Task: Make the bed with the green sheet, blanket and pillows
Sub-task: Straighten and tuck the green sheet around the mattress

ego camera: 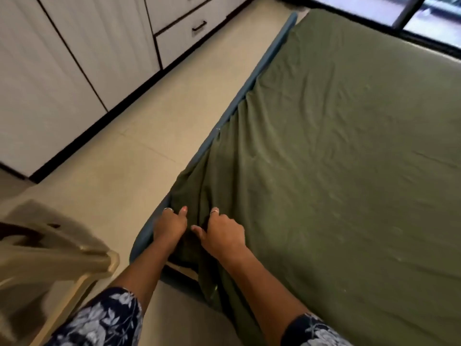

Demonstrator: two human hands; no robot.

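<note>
The green sheet point(349, 158) lies spread over the bed, filling the right half of the frame, with bunched slack hanging off the near corner at lower centre. Both hands work that bunch: the left hand point(169, 224) curls its fingers into the fabric at the blue mattress edge point(239, 106), and the right hand point(223, 232) grips a fold just beside it. The risk is in the pull. Tugging this corner hard could likely drag the far side loose and skew the sheet, and the ridges running up the left edge may get tucked in as creases. The beige plastic chair point(50, 258) at lower left crowds the left elbow
</note>
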